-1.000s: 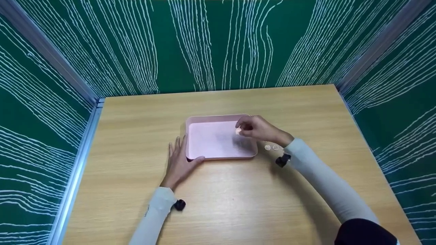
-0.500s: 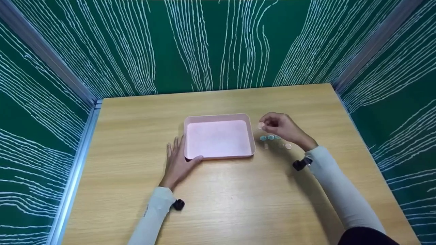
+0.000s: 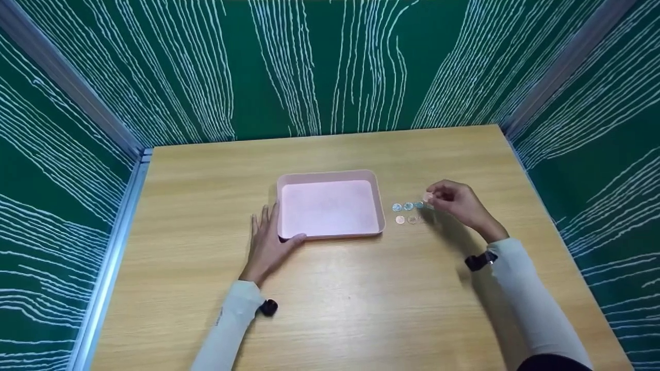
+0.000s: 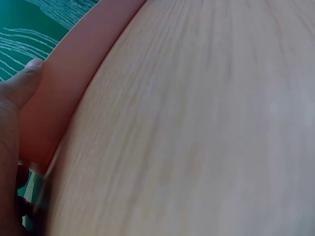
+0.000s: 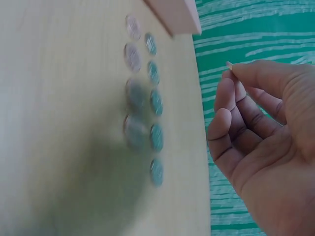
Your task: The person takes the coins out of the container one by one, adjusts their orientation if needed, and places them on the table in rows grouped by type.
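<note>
Coins (image 3: 407, 212) are laid out in two short rows on the wooden table (image 3: 361, 309), just right of centre in the head view and just beside the right wall of the pink tray (image 3: 380, 203). In the right wrist view the same coins (image 5: 147, 98) are seen as two columns running down the middle of the frame, the right-hand column bluish and the left-hand one paler (the lower ones are blurred), with a corner of the tray (image 5: 174, 14) at the top edge.

The right hand (image 3: 456, 201) is held above the table at the right end of the rows. Its fingers are curled, and a small pale coin (image 3: 427, 196) is pinched between thumb and forefinger; in the right wrist view only its thin edge is seen at the fingertips (image 5: 231, 66), upper right of that frame, and the right hand (image 5: 266, 132) fills the right side, apart from the coins on the table.

The left hand (image 3: 268, 242) is laid flat on the table at the lower left corner of the tray, left of centre in the head view, with its fingers straight and spread and nothing gripped. The thumb is pressed against the tray's near wall, as seen at the left edge of the left wrist view, where the thumb (image 4: 22, 83) touches the pink wall (image 4: 74, 73).

Green panels with white lines (image 3: 330, 62) are stood around the table on three sides.
</note>
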`<state>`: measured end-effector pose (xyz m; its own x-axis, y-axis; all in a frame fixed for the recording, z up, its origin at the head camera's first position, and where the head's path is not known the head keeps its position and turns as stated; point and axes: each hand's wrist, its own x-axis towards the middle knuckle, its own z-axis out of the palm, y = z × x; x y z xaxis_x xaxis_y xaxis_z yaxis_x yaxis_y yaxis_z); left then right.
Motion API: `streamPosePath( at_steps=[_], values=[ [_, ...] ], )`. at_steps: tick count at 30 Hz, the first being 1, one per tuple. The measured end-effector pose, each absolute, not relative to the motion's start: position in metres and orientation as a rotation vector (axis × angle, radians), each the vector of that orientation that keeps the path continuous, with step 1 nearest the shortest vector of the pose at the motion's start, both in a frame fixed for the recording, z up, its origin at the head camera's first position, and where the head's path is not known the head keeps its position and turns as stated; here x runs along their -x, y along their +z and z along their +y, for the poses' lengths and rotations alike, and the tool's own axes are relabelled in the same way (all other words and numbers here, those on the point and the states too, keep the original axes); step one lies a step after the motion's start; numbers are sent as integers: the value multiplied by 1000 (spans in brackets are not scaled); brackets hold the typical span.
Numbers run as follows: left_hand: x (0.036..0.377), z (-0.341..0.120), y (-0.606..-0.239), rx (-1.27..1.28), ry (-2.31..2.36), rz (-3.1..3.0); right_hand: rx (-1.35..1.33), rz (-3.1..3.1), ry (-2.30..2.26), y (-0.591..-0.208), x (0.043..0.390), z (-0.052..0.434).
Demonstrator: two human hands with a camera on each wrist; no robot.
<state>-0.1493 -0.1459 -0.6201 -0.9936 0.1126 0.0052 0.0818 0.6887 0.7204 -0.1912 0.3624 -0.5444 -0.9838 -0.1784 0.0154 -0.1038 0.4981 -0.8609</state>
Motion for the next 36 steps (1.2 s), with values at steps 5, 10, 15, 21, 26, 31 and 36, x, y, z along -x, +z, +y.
streamPosePath(
  at_steps=[5, 10, 15, 21, 26, 31, 36],
  values=[
    [152, -145, -618, -203, 1208, 2883, 201, 2672, -1502, -557, 182, 380],
    [152, -145, -619, -195, 1188, 2892, 97, 2674, -1459, -564, 171, 392],
    [152, -145, -620, -180, 1181, 2892, 13, 2669, -1411, -574, 164, 400],
    [150, -145, -620, -148, 1190, 2886, -46, 2699, -1349, -581, 162, 403],
    [150, -145, -622, -136, 1200, 2880, -68, 2707, -1329, -582, 162, 402],
    [149, -146, -621, -136, 1197, 2876, -70, 2727, -1307, -586, 160, 401],
    [151, -146, -620, -170, 1219, 2859, -74, 2739, -1263, -585, 155, 404]
  ],
)
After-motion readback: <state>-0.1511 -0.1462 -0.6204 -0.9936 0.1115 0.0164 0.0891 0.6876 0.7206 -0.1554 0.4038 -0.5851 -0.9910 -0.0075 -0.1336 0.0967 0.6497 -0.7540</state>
